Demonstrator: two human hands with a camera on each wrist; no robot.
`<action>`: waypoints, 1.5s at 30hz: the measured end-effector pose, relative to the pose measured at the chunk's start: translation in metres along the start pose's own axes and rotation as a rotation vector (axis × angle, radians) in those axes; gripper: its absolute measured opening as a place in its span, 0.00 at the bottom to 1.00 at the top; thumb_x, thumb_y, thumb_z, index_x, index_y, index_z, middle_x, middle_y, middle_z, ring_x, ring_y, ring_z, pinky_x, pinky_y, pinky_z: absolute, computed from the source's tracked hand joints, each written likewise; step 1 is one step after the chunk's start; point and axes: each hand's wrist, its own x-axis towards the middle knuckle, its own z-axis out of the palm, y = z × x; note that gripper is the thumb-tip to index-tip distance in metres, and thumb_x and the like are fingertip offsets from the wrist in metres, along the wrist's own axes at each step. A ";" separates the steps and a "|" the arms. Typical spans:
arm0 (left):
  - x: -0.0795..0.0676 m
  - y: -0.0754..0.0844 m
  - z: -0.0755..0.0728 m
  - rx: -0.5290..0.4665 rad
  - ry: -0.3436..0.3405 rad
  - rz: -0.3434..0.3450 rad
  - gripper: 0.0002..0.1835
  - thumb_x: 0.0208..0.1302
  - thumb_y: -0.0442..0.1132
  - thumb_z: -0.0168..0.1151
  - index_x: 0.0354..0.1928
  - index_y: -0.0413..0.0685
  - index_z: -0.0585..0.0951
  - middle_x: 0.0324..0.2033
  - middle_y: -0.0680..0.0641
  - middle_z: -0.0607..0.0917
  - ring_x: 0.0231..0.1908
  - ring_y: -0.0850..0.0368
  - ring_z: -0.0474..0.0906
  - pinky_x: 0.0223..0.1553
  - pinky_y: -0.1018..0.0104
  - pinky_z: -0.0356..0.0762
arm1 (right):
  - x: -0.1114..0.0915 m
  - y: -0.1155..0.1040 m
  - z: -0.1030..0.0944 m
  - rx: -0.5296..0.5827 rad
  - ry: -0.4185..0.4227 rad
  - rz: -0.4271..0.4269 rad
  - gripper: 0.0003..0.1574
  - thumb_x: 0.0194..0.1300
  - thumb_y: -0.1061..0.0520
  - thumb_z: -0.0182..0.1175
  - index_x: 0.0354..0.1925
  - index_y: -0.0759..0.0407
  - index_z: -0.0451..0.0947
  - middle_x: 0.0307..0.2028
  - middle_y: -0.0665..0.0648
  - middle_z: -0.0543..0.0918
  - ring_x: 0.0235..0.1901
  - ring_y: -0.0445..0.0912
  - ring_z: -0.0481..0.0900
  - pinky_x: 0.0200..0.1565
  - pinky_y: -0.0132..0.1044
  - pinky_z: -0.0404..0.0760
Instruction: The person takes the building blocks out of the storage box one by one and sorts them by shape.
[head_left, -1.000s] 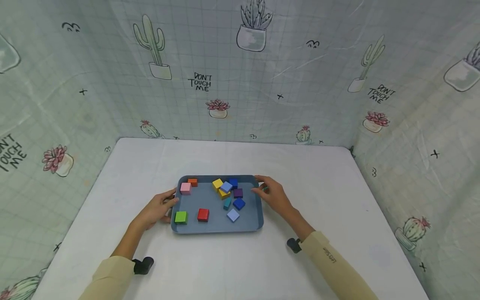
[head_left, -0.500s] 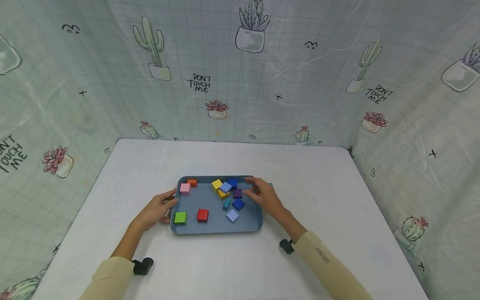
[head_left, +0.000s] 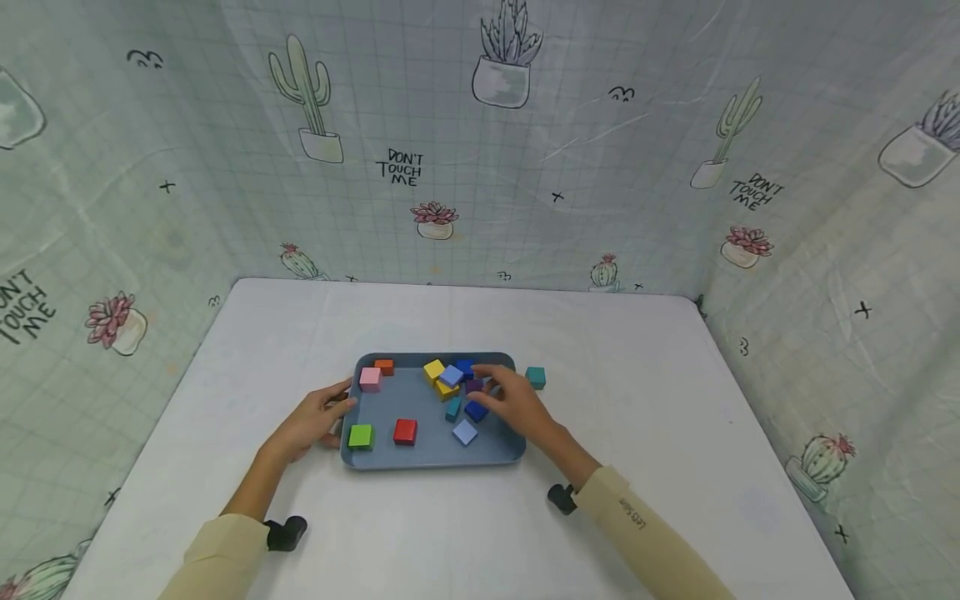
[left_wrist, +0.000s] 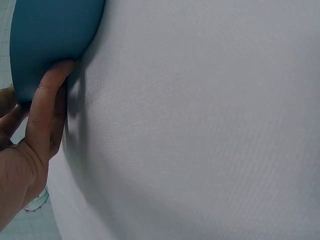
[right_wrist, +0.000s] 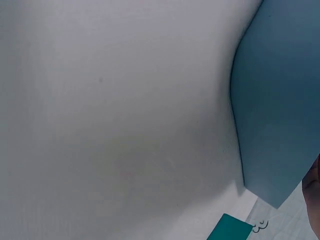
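A blue-grey tray [head_left: 427, 454] lies on the white table with several coloured blocks in it. My left hand [head_left: 311, 418] holds the tray's left edge, thumb at the rim; the left wrist view shows its fingers against the tray wall [left_wrist: 55, 35]. Over the tray's right part is my right hand [head_left: 517, 407], its thumb and fingers spread on either side of a partly covered purple block [head_left: 473, 386]. Contact with that block cannot be made out. Close by lie a dark blue block [head_left: 476, 411], a light blue block [head_left: 451, 376] and a teal block [head_left: 453, 407].
A teal block [head_left: 536, 377] sits on the table [head_left: 637, 400] just right of the tray. Toward the tray's left are pink [head_left: 371, 380], orange [head_left: 384, 367], green [head_left: 361, 437] and red [head_left: 405, 432] blocks. A patterned curtain [head_left: 450, 167] hangs around the table.
My right hand has moved left from the tray's right edge to over the purple block, uncovering the teal block on the table. My left hand stays on the tray's edge.
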 end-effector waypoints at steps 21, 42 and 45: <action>0.001 0.001 0.000 -0.003 -0.001 -0.012 0.33 0.72 0.40 0.49 0.72 0.38 0.50 0.62 0.30 0.61 0.53 0.38 0.67 0.33 0.58 0.81 | 0.001 -0.010 0.016 -0.002 -0.026 -0.050 0.29 0.61 0.51 0.64 0.59 0.58 0.72 0.43 0.56 0.80 0.38 0.41 0.76 0.37 0.28 0.77; 0.002 -0.002 -0.001 -0.027 -0.010 -0.014 0.33 0.72 0.40 0.49 0.72 0.38 0.50 0.60 0.30 0.62 0.54 0.36 0.67 0.35 0.57 0.81 | 0.002 -0.023 0.024 0.066 -0.049 -0.076 0.29 0.60 0.54 0.65 0.58 0.60 0.73 0.44 0.56 0.81 0.35 0.37 0.76 0.34 0.27 0.77; 0.002 -0.002 0.000 -0.031 -0.009 -0.015 0.33 0.72 0.40 0.49 0.72 0.39 0.50 0.61 0.30 0.62 0.55 0.36 0.67 0.35 0.57 0.81 | 0.002 -0.024 0.027 0.057 -0.069 -0.073 0.29 0.60 0.54 0.65 0.59 0.60 0.72 0.42 0.56 0.80 0.35 0.37 0.75 0.33 0.27 0.77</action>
